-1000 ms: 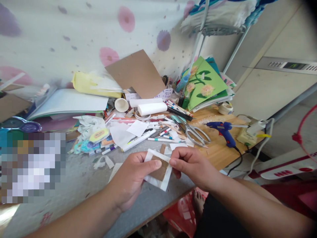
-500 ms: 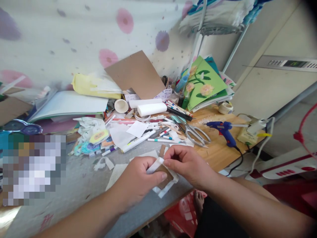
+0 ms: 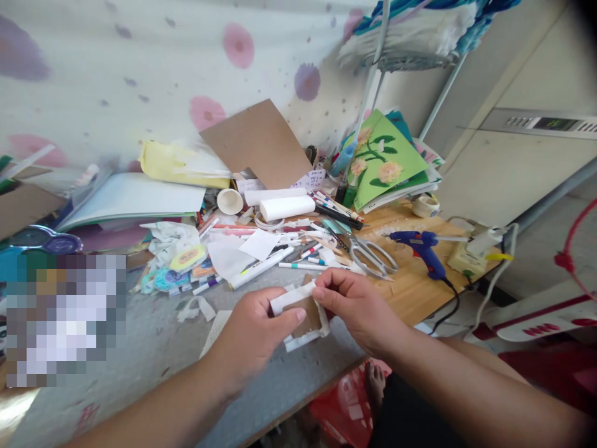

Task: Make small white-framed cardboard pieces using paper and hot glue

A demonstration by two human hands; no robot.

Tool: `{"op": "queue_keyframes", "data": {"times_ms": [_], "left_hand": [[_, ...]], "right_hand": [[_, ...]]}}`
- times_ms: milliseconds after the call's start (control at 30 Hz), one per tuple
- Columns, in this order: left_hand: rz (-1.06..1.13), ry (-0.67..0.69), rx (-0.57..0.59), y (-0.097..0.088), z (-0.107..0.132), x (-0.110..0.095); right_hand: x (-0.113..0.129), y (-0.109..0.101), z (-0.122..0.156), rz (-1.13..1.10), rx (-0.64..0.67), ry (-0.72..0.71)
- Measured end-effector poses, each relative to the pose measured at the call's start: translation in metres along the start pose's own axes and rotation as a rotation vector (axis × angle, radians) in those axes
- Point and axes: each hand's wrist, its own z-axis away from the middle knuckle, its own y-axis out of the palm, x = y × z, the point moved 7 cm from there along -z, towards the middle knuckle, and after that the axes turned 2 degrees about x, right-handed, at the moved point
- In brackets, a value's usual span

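Note:
Between my hands is a small piece of brown cardboard (image 3: pixel 305 317) with white paper strips (image 3: pixel 291 300) along its edges. My left hand (image 3: pixel 263 326) grips it from the left, thumb laid over the front and fingers hidden behind. At its upper right corner, my right hand (image 3: pixel 347 302) pinches the white edging between thumb and index finger. Under and behind the piece, a sheet of white textured paper (image 3: pixel 217 326) lies partly hidden on the grey table mat (image 3: pixel 153 348).
Pens, paper scraps and white paper rolls (image 3: pixel 286 206) crowd the table's back. Scissors (image 3: pixel 373 256) lie right of them, beside a blue glue gun (image 3: pixel 422 249) with its cord over the edge. A power strip (image 3: pixel 469 255) sits at the right corner. A brown board (image 3: pixel 261 143) leans behind.
The cardboard piece has been lifted slightly and turned, so more of its brown face and white edging shows. My right hand keeps its pinch at the upper right corner.

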Motion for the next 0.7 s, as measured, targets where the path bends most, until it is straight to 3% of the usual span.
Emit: {"op": "queue_keyframes", "data": {"times_ms": [267,400,567,700], "left_hand": [[0.437,-0.008,-0.003,0.01,-0.001,0.002],[0.401,0.028,-0.042,0.006,0.0,0.0],[0.308,0.037,-0.074,0.0,-0.001,0.001],[0.266,0.021,-0.089,-0.002,-0.002,0.003]], "right_hand": [[-0.003,0.001,0.001,-0.048,-0.133,-0.063],[-0.005,0.003,0.001,-0.102,-0.128,-0.058],[-0.003,0.007,0.0,-0.218,0.053,0.002],[-0.003,0.004,0.0,-0.134,0.097,0.045]]}}
